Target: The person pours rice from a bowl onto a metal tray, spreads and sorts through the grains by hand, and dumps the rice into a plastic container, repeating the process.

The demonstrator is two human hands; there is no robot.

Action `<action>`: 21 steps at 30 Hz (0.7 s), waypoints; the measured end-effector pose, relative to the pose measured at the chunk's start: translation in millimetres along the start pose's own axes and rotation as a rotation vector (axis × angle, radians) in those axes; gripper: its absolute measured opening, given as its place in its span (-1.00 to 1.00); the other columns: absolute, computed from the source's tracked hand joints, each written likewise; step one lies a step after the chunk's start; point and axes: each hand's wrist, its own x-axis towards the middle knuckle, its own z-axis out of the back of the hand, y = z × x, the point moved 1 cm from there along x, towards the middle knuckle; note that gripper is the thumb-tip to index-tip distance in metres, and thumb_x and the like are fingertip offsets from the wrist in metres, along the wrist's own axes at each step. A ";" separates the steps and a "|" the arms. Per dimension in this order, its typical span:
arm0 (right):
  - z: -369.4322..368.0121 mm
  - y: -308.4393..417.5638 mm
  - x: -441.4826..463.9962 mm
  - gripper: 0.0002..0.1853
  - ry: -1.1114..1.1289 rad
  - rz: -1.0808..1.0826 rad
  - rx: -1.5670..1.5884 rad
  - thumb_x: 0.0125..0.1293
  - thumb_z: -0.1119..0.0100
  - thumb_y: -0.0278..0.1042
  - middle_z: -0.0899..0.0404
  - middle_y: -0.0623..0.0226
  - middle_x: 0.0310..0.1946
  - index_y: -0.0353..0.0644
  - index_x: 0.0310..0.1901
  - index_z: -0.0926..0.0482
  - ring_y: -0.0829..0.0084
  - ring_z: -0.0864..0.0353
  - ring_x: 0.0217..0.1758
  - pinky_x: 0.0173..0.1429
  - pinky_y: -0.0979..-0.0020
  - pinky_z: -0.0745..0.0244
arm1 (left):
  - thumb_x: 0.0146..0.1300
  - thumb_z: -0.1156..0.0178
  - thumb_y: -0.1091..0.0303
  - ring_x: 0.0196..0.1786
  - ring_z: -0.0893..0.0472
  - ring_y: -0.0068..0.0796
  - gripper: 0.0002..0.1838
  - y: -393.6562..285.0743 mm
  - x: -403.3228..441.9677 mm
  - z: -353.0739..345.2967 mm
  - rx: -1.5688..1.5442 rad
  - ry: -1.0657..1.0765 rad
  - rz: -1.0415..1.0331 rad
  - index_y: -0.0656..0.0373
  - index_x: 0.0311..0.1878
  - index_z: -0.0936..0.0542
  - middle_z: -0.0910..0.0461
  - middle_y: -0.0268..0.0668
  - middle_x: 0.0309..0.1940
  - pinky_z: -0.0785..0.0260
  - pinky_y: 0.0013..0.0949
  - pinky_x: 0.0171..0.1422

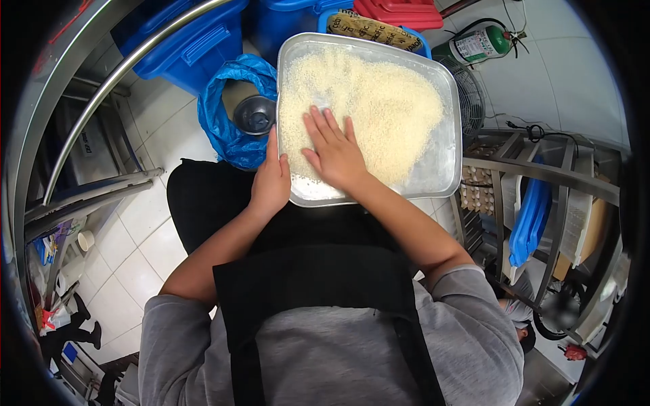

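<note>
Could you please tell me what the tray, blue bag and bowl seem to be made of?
Tray: bare metal, perhaps aluminium, given its dull silver sheen. Blue bag: probably thin glossy plastic, judging by its crinkled folds. Bowl: smooth metal, possibly steel, from its grey shine.

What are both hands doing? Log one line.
left hand: at left edge of metal tray | right hand: palm down on pale grains | bowl: inside blue bag

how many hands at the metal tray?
2. Left hand at the lower part of the tray's left edge; right hand spread over the pale grains. No other hand shows there.
</note>
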 end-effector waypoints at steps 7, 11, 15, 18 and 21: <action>-11.0 -30.4 93.3 -0.36 -0.249 -0.044 -0.106 0.45 0.14 0.01 -0.01 0.27 0.54 0.00 0.50 -0.08 0.18 -0.01 0.58 0.55 -0.12 0.16 | 0.45 0.13 0.40 0.03 -0.57 0.22 -0.33 2.3 0.4 1.3 0.089 0.044 0.094 0.15 0.54 0.14 -0.51 0.27 0.06 -0.40 0.00 0.08; -8.9 -24.6 72.4 -0.36 -0.138 -0.012 -0.047 0.46 0.16 0.02 0.02 0.30 0.55 0.01 0.50 -0.08 0.20 0.03 0.59 0.56 -0.10 0.16 | 0.45 0.15 0.40 0.02 -0.58 0.20 -0.34 -0.1 -0.1 0.5 0.072 0.036 0.033 0.17 0.54 0.14 -0.52 0.27 0.05 -0.40 -0.01 0.08; -5.7 1.0 10.6 -0.36 -0.039 0.095 0.025 0.45 0.13 0.02 0.00 0.31 0.54 0.02 0.49 -0.10 0.21 0.02 0.59 0.55 -0.10 0.14 | 0.45 0.18 0.42 0.04 -0.58 0.18 -0.35 0.1 1.4 -0.1 0.058 -0.014 -0.062 0.19 0.53 0.12 -0.52 0.24 0.06 -0.40 -0.04 0.10; 8.6 -7.9 -15.7 -0.36 -0.030 0.059 -0.039 0.44 0.10 0.03 -0.02 0.32 0.54 0.04 0.48 -0.12 0.23 0.02 0.59 0.55 -0.10 0.13 | 0.44 0.19 0.43 0.07 -0.57 0.17 -0.36 -1.1 1.1 -0.5 0.058 -0.010 -0.073 0.19 0.53 0.11 -0.51 0.23 0.08 -0.40 -0.06 0.13; 13.9 -43.4 -24.4 -0.35 -0.104 -0.079 -0.131 0.43 0.07 0.03 -0.01 0.34 0.54 0.06 0.49 -0.12 0.25 0.02 0.59 0.55 -0.09 0.11 | 0.44 0.20 0.43 0.12 -0.55 0.16 -0.37 -1.9 2.4 -1.2 0.093 -0.006 -0.034 0.18 0.52 0.10 -0.49 0.23 0.12 -0.39 -0.08 0.16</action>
